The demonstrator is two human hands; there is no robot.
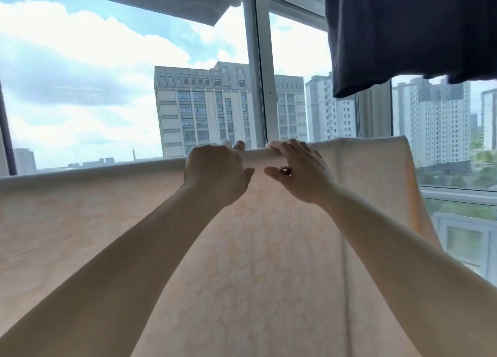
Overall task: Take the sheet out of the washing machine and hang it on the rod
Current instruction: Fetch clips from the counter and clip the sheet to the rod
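A pale peach sheet [102, 222] with a faint flower pattern hangs over a horizontal rod that runs across the view at hand height; the cloth hides the rod. My left hand [215, 172] grips the covered rod from above, fingers curled over the top, thumb in front. Close to its right, my right hand [298, 168] lies on the sheet's top fold with fingers hooked over it and the thumb spread below. The sheet's right edge [408, 168] falls just past my right hand.
A dark blue garment [403, 33] hangs from above at the upper right. Behind the sheet stands a large window with a white frame post [262, 74]. Tall buildings and cloudy sky show through the glass.
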